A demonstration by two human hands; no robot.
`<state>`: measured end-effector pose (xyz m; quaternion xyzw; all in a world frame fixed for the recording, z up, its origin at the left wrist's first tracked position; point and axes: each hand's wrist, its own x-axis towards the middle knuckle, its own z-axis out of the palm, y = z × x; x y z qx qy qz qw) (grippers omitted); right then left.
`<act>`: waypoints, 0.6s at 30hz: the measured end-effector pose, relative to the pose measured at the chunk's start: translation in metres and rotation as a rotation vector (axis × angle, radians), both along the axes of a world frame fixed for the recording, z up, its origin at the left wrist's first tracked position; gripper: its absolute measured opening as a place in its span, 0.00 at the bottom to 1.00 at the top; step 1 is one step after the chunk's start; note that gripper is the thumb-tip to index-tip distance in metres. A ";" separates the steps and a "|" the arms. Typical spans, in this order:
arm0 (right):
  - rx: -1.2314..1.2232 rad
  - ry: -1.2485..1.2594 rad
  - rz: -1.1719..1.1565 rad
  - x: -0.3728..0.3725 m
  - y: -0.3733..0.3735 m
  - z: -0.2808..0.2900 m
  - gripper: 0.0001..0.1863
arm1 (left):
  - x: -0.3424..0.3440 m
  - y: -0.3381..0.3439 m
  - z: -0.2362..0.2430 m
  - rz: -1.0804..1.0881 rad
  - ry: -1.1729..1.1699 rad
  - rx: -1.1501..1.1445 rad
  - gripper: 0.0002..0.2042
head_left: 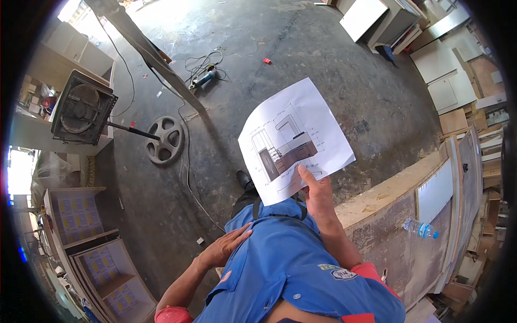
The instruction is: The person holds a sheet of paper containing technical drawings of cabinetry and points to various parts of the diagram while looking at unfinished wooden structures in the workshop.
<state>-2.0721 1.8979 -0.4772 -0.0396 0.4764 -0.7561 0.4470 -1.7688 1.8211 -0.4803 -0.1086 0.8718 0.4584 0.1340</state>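
A white paper sheet carries a printed drawing of kitchen cabinets with dimension lines. My right hand grips its lower edge, thumb on top and the other fingers hidden beneath. The sheet tilts in front of my waist, its left side curling slightly. My left hand lies flat against the side of my blue work shirt, fingers stretched out and holding nothing.
A fan on a round base stands left, near a slanting post. A power tool with a coiled cord lies on the floor. Cabinet carcasses stand lower left. A plastic bottle lies on the workbench at right.
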 end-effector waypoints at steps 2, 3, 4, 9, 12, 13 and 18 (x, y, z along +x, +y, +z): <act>-0.006 -0.007 -0.006 0.000 0.000 0.000 0.18 | 0.002 0.000 -0.003 -0.006 0.010 -0.003 0.39; -0.013 -0.014 -0.012 0.000 0.000 -0.001 0.18 | 0.002 0.000 -0.004 -0.011 0.020 -0.007 0.39; -0.013 -0.014 -0.012 0.000 0.000 -0.002 0.18 | 0.002 0.000 -0.004 -0.011 0.020 -0.007 0.39; -0.003 -0.035 -0.008 0.000 0.000 -0.003 0.18 | 0.000 0.000 -0.001 0.004 0.025 0.006 0.39; -0.009 -0.023 -0.013 0.000 0.000 -0.004 0.19 | -0.002 0.001 0.001 0.008 0.034 0.011 0.39; -0.010 -0.023 -0.013 0.000 0.001 -0.004 0.19 | -0.001 0.000 0.000 0.008 0.033 0.011 0.39; 0.018 -0.025 -0.008 0.001 0.001 -0.004 0.19 | 0.003 -0.002 -0.005 -0.026 0.023 0.007 0.42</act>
